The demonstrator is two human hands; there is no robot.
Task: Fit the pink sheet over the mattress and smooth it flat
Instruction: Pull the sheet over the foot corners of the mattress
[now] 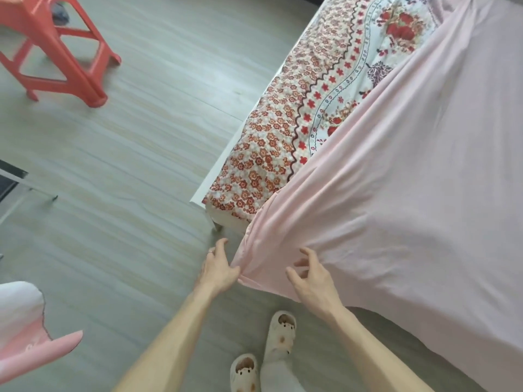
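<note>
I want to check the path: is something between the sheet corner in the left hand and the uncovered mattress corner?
Nothing visible. The left hand pinches the pink sheet beside the floral mattress corner; only bare floor lies between.

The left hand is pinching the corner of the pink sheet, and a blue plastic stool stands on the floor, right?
Not quite: the head view shows the plastic stool is red-orange, not blue. The left hand does pinch the pink sheet corner.

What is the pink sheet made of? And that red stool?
The pink sheet looks like soft, matte woven cloth, maybe cotton: it drapes and creases. The red stool looks like moulded plastic: smooth, slightly shiny, one solid colour.
</note>
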